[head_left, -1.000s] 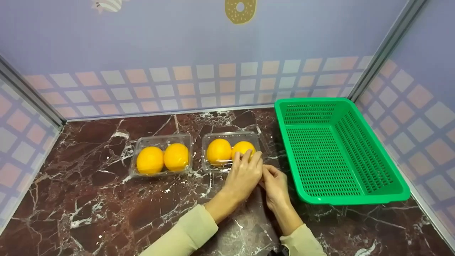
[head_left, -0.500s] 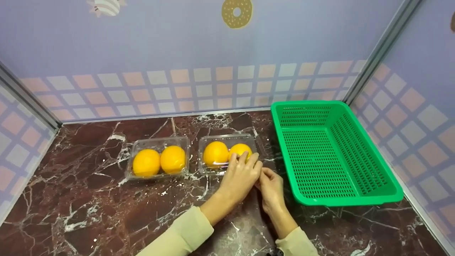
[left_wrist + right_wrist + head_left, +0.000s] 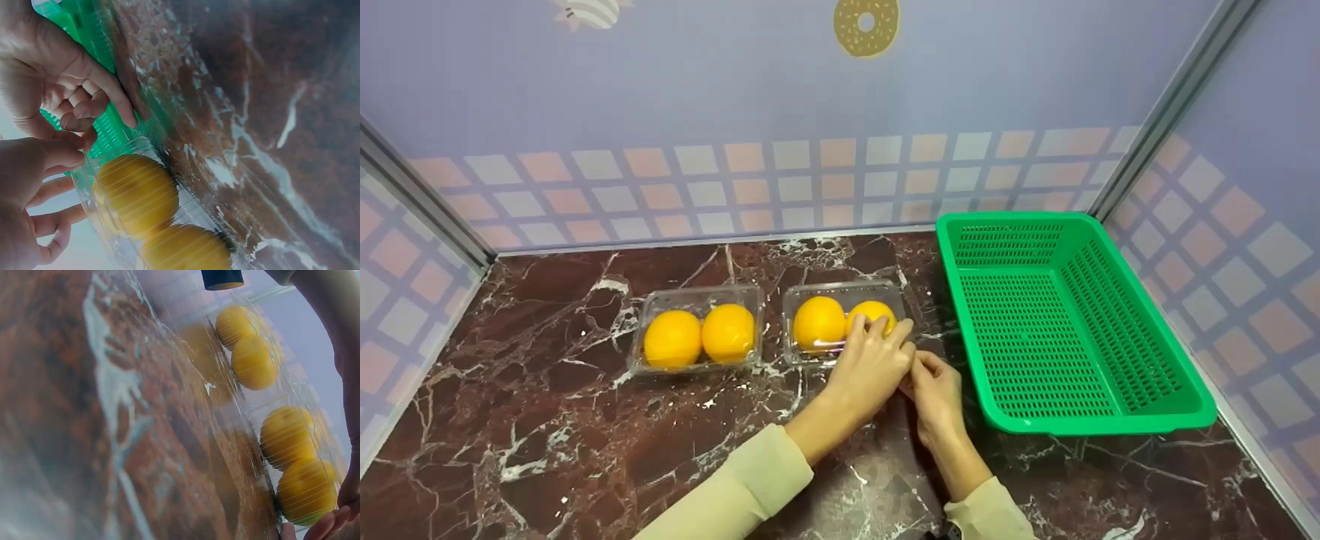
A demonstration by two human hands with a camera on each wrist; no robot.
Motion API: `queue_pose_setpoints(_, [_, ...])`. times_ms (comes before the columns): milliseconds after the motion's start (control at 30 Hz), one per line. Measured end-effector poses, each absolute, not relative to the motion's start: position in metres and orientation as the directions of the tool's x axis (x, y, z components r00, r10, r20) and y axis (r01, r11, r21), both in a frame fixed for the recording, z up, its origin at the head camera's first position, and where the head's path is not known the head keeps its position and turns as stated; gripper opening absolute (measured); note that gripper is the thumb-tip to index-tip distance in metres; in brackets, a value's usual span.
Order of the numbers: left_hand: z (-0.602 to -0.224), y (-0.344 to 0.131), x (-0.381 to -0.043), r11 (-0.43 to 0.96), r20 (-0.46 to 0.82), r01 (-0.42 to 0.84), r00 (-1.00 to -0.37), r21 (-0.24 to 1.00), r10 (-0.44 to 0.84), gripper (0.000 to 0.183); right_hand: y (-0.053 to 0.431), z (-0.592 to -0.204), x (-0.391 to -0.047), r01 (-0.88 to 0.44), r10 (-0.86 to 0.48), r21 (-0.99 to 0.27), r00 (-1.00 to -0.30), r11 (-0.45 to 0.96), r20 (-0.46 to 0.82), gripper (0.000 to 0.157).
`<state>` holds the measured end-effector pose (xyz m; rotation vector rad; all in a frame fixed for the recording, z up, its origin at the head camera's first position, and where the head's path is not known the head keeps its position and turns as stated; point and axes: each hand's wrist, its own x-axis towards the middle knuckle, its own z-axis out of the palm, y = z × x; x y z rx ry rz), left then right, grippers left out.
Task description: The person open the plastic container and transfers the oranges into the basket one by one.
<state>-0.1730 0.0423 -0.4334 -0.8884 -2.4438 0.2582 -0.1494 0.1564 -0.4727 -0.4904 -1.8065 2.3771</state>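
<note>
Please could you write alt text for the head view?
A person's left hand and right hand meet at the near right corner of a clear box of two orange fruits. A second box of two stands to its left, a green basket to its right.

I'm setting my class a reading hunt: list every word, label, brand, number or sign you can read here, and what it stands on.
None: no text can be read in any view.
The clear containers, fruit and green basket show no lettering; the wall bears only pictures and checks.
The left hand hides part of one container, so anything there cannot be told.
</note>
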Motion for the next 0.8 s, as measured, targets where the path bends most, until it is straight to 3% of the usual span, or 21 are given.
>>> queue_pose_setpoints(467, [-0.447,0.037,-0.179,0.715,0.521,0.583,-0.501,-0.386,0.690,0.012,0.157,-0.474,-0.151,0.098,0.277,-0.949,-0.943,-0.300,-0.185,0.027])
queue_pose_setpoints(800, [-0.455,0.036,-0.182,0.710,0.565,0.609,-0.465,-0.355,0.682,0.012,0.157,-0.473,-0.151,0.095,0.284,-0.949,-0.941,-0.301,-0.185,0.026])
